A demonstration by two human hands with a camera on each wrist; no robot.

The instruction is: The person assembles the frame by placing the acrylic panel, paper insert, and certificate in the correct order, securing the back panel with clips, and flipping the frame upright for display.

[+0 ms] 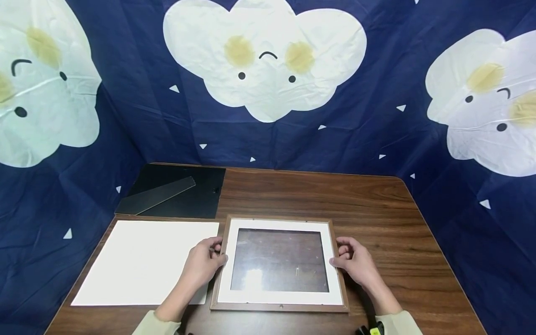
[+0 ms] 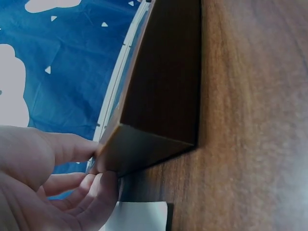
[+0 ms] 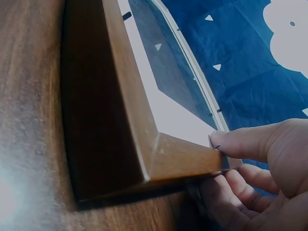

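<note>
A brown wooden picture frame (image 1: 281, 307) lies on the table with a white mat (image 1: 284, 298) inside it and a see-through pane (image 1: 281, 260) in the middle. My left hand (image 1: 202, 261) grips its left side, thumb on top and the other fingers curled against the outer edge. On the opposite side, my right hand (image 1: 357, 260) holds the frame in the same way. In the right wrist view, small dark metal tabs (image 3: 127, 16) show along the frame's inner edge, one beside the right thumb (image 3: 240, 142).
A large white sheet (image 1: 142, 260) lies left of the frame, partly behind the left forearm. Behind it is a black board (image 1: 188, 200) with a dark strip (image 1: 163, 195) on it. The wooden table (image 1: 389, 223) meets a blue cloud-print curtain (image 1: 276, 144) at the back.
</note>
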